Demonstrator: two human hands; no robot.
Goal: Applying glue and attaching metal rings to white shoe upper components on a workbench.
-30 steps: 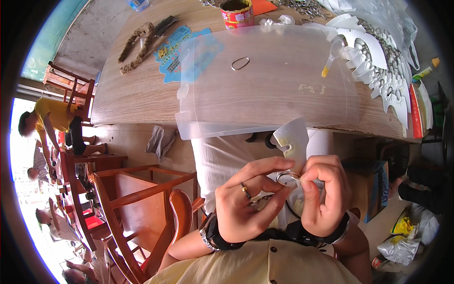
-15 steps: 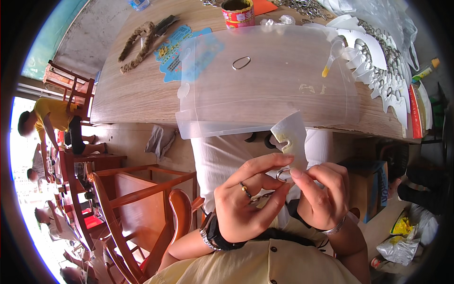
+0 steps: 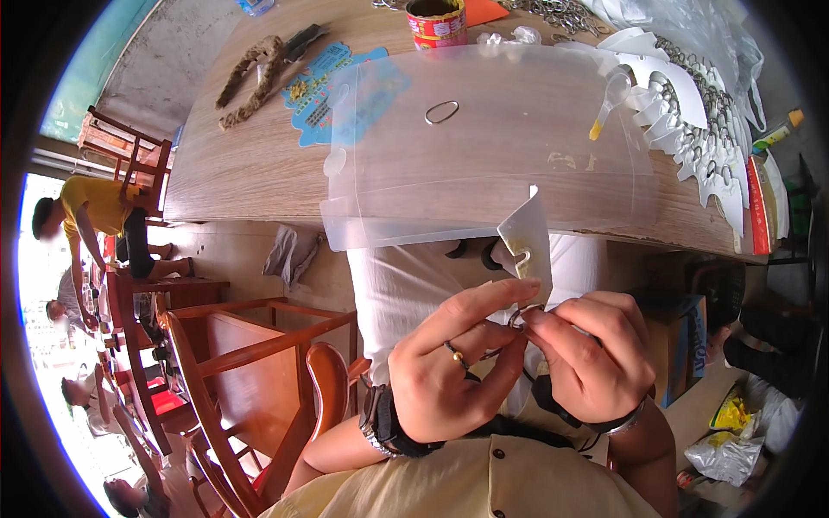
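Two hands meet over one small metal ring (image 3: 517, 319), just short of the table (image 3: 233, 177): the left hand (image 3: 445, 371) pinches it between thumb and finger, the right hand (image 3: 596, 358) clamps its other side. That smooth ring could spring loose if either pinch slackens, and the notched white piece (image 3: 534, 242) standing beyond might crease under hard pressing. Against half a second ago, the piece shows narrower, the ring more hidden.

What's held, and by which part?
Right hand: small silver metal ring, apparently pinched at its rim. White, notched, curved sheet: lower part, at the fingers; whether left hand grips it is unclear.
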